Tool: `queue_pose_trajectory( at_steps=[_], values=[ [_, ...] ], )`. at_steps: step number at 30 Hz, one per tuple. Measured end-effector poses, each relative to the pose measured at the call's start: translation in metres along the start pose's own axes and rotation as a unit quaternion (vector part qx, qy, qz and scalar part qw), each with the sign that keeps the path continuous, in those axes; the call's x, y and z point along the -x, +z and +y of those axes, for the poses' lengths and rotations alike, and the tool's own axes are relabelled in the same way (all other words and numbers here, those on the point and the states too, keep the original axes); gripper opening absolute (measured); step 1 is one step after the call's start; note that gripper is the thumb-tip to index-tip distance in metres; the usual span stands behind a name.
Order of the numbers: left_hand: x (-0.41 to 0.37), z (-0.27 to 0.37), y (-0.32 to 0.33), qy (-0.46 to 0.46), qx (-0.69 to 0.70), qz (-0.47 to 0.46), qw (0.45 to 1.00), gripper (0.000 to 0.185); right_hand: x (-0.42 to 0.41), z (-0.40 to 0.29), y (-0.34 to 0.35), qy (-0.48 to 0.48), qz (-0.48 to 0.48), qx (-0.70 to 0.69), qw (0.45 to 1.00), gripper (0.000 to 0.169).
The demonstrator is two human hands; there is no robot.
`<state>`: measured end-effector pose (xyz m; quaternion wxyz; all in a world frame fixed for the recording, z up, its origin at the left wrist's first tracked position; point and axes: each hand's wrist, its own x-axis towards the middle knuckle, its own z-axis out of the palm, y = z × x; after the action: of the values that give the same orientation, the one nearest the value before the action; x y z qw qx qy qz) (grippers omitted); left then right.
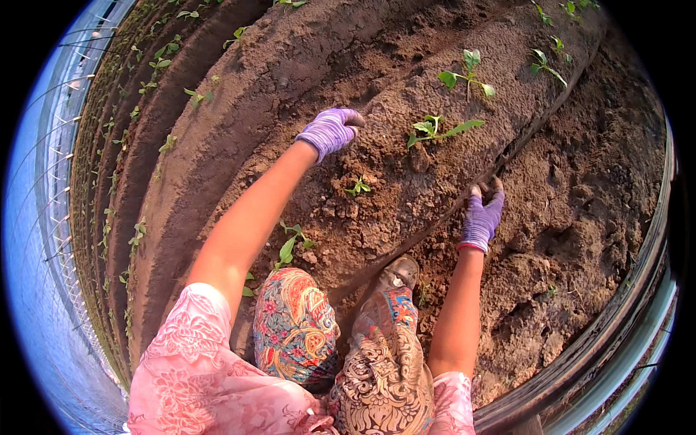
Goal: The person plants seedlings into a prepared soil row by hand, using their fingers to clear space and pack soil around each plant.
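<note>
My left hand point(330, 130), in a purple-and-white knit glove with soiled fingertips, reaches over the soil bed point(380, 109); whether its curled fingers hold anything is unclear. My right hand point(483, 215), in a matching glove, has its fingertips at a long dark strip, apparently a drip hose or film edge point(523, 138), along the bed's side; a firm grip on it cannot be made out. Between the hands are a small seedling point(358, 187) in loose crumbly soil and a larger leafy seedling point(432, 130). Another seedling point(468, 76) stands farther up the bed.
My shoe point(401, 272) and patterned trouser knee point(296, 326) are close below, beside a leafy seedling point(291, 247). Planted ridges point(185, 147) run along the left towards a greenhouse film wall point(43, 163). Rough soil and a weathered wooden board point(614, 304) lie at the right.
</note>
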<state>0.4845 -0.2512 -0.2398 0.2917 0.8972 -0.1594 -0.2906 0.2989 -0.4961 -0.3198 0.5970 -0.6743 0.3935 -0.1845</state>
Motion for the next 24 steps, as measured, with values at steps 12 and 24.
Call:
queue_pose_trajectory(
  at_steps=[12, 24],
  values=[
    [0.006, -0.021, 0.015, -0.041, 0.034, 0.032, 0.998, 0.028, 0.021, 0.046, -0.051, -0.037, -0.133, 0.625, 0.769, 0.086],
    [0.029, 0.01, -0.001, -0.034, 0.237, 0.034, 0.97, 0.023, 0.094, 0.068, -0.047, -0.02, -0.243, 0.591, 0.769, 0.059]
  ],
)
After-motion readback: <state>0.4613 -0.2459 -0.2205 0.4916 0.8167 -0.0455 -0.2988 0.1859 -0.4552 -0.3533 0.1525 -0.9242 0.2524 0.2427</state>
